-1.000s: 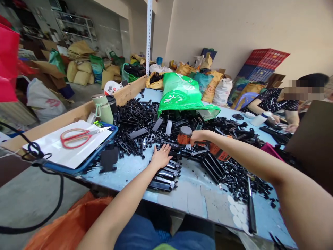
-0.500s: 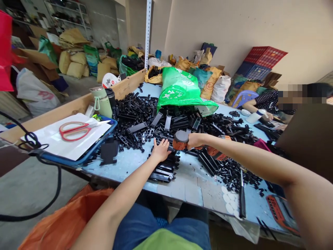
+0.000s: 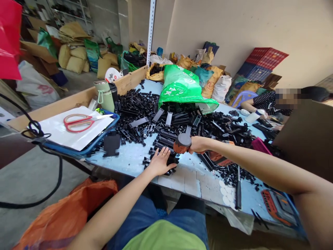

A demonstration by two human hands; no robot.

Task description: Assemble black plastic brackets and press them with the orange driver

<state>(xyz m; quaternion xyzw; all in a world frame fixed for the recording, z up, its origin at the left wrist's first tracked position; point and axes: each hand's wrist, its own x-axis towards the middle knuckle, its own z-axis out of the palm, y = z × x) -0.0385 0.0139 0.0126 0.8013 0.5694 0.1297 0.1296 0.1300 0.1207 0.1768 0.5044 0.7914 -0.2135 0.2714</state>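
My left hand (image 3: 159,162) lies with its fingers spread on a row of black plastic parts (image 3: 171,160) near the table's front edge. In my right hand (image 3: 198,144) is an orange and black cordless drill (image 3: 182,143), its round grey-black end turned towards me. The drill is held just right of my left hand, over the row; its tip is hidden. Beyond both hands, more long black strips (image 3: 166,136) lie side by side. A large heap of loose black parts (image 3: 135,107) spreads behind them.
A green plastic bag (image 3: 179,86) lies on the heap. Left are red-handled scissors (image 3: 78,123) on a blue tray (image 3: 85,151) and a green flask (image 3: 105,97). To the right lie a black-handled hammer (image 3: 238,194) and a charger (image 3: 278,207). A co-worker (image 3: 267,102) sits at far right.
My left hand has slid nearer the table's front edge along the row, uncovering more black strips behind it. The drill stays in my right hand, slightly lower in view. The view has shifted slightly.
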